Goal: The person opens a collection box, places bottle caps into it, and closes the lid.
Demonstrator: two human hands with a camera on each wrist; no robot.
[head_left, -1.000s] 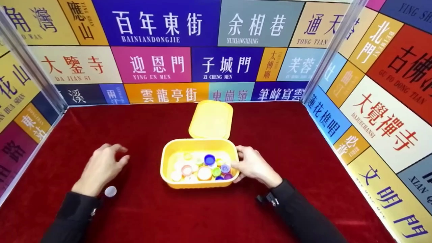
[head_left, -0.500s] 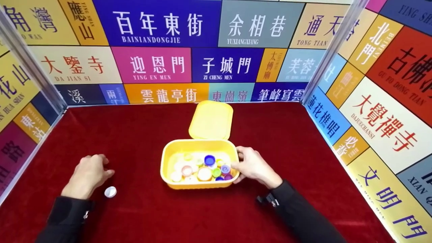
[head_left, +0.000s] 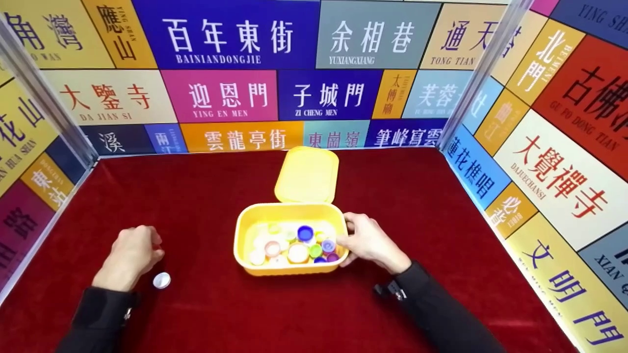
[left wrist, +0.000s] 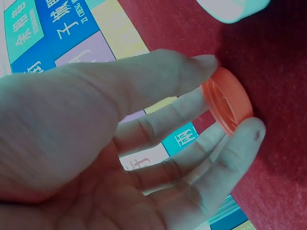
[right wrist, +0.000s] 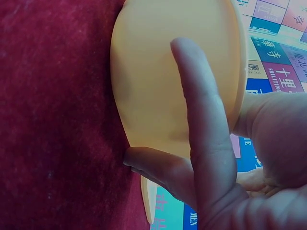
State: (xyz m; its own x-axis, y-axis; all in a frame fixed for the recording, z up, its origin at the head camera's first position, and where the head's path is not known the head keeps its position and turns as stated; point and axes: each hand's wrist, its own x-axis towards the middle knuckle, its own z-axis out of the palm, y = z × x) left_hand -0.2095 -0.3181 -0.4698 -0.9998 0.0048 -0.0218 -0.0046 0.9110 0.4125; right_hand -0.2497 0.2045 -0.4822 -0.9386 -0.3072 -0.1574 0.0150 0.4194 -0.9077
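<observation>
My left hand point(head_left: 130, 257) is over the left part of the red cloth. In the left wrist view it pinches an orange-red screw cap point(left wrist: 235, 98) between thumb and fingertips; the head view hides this cap behind the hand. A small white cap point(head_left: 161, 280) lies on the cloth just right of the left wrist. On the right, my right hand point(head_left: 370, 240) grips the right end of a yellow plastic box point(head_left: 294, 270), its thumb at the rim and fingers along the outer wall point(right wrist: 153, 96). Inside the box lie several caps, among them a blue one point(head_left: 305, 233) and a green one point(head_left: 315, 250).
Behind the box a yellow lid point(head_left: 307, 174) lies on the red cloth point(head_left: 221, 314). Printed panels point(head_left: 216, 93) with large lettering wall the area at the back and both sides. Metal posts point(head_left: 483, 78) stand at the back corners.
My left hand has moved left and toward me since a second ago, and has hardly moved in the last half second. The right hand and the box stay in place.
</observation>
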